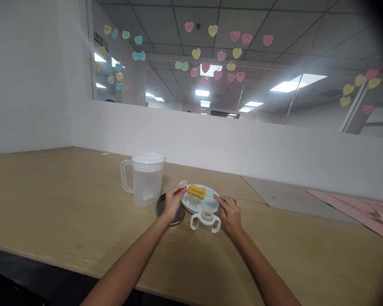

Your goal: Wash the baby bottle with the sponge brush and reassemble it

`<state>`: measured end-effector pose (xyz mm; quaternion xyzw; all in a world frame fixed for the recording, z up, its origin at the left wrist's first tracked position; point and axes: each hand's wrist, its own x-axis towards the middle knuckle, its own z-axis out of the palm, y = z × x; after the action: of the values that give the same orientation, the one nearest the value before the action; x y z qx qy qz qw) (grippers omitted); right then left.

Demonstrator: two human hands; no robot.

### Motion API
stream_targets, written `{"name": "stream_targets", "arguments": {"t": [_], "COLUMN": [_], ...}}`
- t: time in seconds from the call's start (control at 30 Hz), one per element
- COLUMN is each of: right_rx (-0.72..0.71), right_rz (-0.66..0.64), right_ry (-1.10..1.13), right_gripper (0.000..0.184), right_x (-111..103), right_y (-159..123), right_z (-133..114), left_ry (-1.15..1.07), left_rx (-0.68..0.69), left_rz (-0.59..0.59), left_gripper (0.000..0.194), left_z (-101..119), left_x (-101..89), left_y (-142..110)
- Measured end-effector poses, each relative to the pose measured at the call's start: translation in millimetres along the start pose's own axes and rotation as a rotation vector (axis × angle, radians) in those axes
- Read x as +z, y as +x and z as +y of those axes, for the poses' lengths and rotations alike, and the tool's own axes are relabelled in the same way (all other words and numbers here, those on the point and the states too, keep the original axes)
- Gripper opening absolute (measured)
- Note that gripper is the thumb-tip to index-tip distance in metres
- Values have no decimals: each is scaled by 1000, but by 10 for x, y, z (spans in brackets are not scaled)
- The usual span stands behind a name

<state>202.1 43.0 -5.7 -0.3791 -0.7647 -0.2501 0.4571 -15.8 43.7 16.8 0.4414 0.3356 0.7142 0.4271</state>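
Note:
My left hand (173,202) is closed in a pinch on a small round pale cap or nipple piece (182,184), lifted above the left edge of a white plate (210,205). On the plate lies a yellow sponge bottle brush (197,191) with a thin green handle. My right hand (230,212) rests at the plate's right edge, its fingers together at the tip of the brush handle. A clear baby bottle with two white handles (205,222) stands on the wooden table (67,204) just in front of the plate, between my hands.
A translucent plastic pitcher (145,178) with a lid stands left of the plate. A dark round metal lid or dish (162,205) lies under my left hand. A grey mat (284,197) and a pink cloth (357,212) lie at the right. A white partition wall runs behind.

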Motion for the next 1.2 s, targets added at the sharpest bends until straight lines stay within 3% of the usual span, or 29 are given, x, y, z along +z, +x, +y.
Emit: {"name": "stream_targets", "arguments": {"t": [0.17, 0.53, 0.7, 0.83, 1.0, 1.1, 1.2], "right_rx": [6, -93, 4, 2, -38, -57, -13], "right_rz": [3, -81, -16, -19, -28, -16, 34], "right_ry": [8, -99, -39, -25, -95, -144, -174], "right_gripper": [42, 46, 45, 47, 48, 47, 43], "right_x": [-4, 40, 20, 27, 43, 38, 18], "right_y": [12, 2, -6, -15, -22, -20, -10], "right_z": [1, 18, 4, 14, 34, 23, -8], "left_ry": [-54, -73, -49, -43, -226, -284, -111], "left_rx": [-37, -81, -101, -122, -145, -161, -82], "left_rz": [-20, 76, -12, -99, -163, -118, 12], "left_gripper": [33, 29, 30, 31, 32, 40, 44], "left_z": [33, 33, 50, 29, 22, 62, 85], "left_x": [14, -31, -28, -31, -63, -107, -180], "left_y": [-14, 49, 18, 18, 78, 144, 205]}}
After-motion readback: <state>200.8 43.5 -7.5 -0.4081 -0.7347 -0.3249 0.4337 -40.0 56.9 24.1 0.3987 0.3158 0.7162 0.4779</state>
